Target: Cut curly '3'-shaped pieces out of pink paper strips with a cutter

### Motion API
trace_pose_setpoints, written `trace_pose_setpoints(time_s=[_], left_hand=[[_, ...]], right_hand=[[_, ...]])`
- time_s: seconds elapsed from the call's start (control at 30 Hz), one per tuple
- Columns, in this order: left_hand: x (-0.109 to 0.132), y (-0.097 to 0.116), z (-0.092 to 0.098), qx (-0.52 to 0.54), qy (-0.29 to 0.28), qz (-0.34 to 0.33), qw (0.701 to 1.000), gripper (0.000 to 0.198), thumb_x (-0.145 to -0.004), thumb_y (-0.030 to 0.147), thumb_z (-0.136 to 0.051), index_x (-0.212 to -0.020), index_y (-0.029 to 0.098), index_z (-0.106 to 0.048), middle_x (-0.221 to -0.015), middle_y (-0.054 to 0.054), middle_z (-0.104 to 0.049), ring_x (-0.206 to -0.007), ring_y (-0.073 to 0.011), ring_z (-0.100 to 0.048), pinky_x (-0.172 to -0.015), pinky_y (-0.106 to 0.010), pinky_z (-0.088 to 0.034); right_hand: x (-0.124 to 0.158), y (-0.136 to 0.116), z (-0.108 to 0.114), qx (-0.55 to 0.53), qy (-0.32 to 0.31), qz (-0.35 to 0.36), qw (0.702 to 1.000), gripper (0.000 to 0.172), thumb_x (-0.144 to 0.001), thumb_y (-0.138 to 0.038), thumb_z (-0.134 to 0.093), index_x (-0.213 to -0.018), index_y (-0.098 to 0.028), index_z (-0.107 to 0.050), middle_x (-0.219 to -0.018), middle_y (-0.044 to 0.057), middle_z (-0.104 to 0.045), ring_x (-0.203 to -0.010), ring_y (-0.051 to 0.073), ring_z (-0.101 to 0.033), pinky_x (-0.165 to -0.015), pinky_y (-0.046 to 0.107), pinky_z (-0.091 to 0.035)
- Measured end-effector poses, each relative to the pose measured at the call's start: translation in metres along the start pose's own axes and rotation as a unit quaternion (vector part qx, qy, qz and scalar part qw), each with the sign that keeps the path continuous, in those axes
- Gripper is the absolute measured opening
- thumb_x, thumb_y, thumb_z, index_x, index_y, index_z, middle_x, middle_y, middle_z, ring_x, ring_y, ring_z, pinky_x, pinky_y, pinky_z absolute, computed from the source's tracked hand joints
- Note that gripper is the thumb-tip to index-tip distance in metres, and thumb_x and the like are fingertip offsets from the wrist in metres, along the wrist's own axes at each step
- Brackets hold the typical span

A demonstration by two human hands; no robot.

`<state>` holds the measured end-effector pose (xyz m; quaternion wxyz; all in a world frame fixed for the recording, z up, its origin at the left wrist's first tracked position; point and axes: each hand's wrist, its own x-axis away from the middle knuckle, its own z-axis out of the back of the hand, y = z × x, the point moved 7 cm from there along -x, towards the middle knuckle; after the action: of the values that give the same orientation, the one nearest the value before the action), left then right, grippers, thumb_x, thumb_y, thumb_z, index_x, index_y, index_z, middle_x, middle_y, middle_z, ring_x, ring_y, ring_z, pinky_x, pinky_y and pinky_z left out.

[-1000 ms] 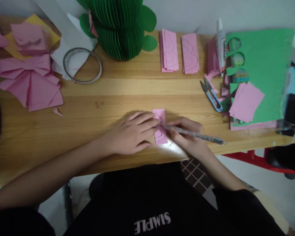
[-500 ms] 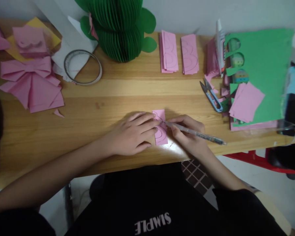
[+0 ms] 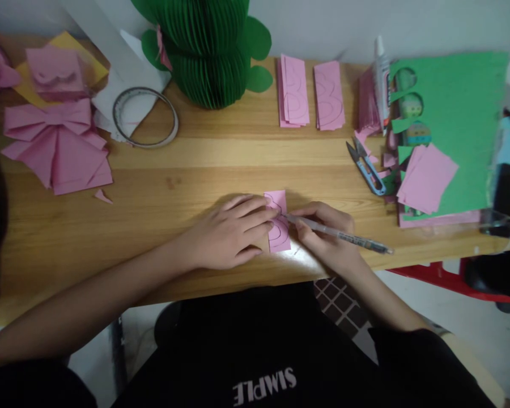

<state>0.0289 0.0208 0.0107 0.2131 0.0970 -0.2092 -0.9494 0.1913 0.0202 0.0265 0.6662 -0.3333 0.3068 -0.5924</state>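
Note:
A small pink paper slip (image 3: 279, 233) lies near the front edge of the wooden table (image 3: 204, 170), with curved pen lines drawn on it. My left hand (image 3: 227, 232) lies flat on the slip's left side, fingers stretched out and pressing it down. My right hand (image 3: 327, 235) is closed round a clear pen (image 3: 344, 237), whose tip touches the slip near its middle. The pen's barrel points off to the right.
Two stacks of marked pink slips (image 3: 310, 93) lie at the back. Blue thread snips (image 3: 368, 164), green card (image 3: 454, 113), pink squares (image 3: 425, 175) and a glue tube (image 3: 381, 79) crowd the right. A green honeycomb paper shape (image 3: 208, 51), tape ring (image 3: 145, 116) and pink folded bow (image 3: 55, 141) sit left.
The pen tip has shifted a little over the slip's middle as the line is drawn. My left hand has stayed flat on the slip.

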Motion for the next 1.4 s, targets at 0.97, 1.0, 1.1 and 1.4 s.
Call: trace_pose_setpoints(time_s=[0.97,1.0,1.1,1.4], left_hand=[[0.001,-0.001,-0.003,-0.014,0.000,0.001,1.000,0.043,-0.096,0.042,-0.058,-0.130,0.016,-0.061,-0.141,-0.009,-0.061,-0.138,-0.0288,-0.044,-0.117,-0.045,-0.029],[0.001,-0.001,-0.003,-0.013,0.001,0.001,1.000,0.044,-0.096,0.042,-0.058,-0.130,0.015,-0.061,-0.141,-0.010,-0.061,-0.138,-0.0288,-0.044,-0.117,-0.044,-0.029],[0.001,-0.001,-0.004,-0.008,-0.002,-0.001,1.000,0.044,-0.095,0.042,-0.059,-0.131,0.016,-0.061,-0.143,-0.009,-0.059,-0.140,-0.0283,-0.042,-0.118,-0.044,-0.027],[-0.001,-0.001,-0.002,0.003,-0.010,0.000,1.000,0.042,-0.094,0.039,-0.060,-0.130,0.017,-0.061,-0.146,-0.010,-0.057,-0.141,-0.0287,-0.042,-0.118,-0.045,-0.028]], right_hand=[[-0.019,-0.004,-0.004,-0.016,-0.035,0.002,0.999,0.011,-0.085,-0.024,-0.063,-0.087,-0.018,-0.071,-0.075,0.002,-0.076,-0.059,0.012,-0.065,-0.057,0.024,-0.051],[-0.018,-0.003,-0.003,-0.009,-0.034,-0.006,0.999,0.011,-0.084,-0.024,-0.062,-0.086,-0.018,-0.071,-0.073,0.001,-0.075,-0.058,0.011,-0.064,-0.056,0.024,-0.050],[-0.014,-0.001,-0.001,0.010,-0.032,-0.011,0.999,0.011,-0.083,-0.024,-0.061,-0.085,-0.018,-0.070,-0.070,0.000,-0.073,-0.056,0.011,-0.062,-0.055,0.025,-0.049],[-0.004,-0.005,-0.001,0.034,-0.026,0.007,0.999,0.010,-0.080,-0.022,-0.061,-0.082,-0.020,-0.070,-0.071,0.000,-0.074,-0.058,0.013,-0.063,-0.057,0.026,-0.050]])
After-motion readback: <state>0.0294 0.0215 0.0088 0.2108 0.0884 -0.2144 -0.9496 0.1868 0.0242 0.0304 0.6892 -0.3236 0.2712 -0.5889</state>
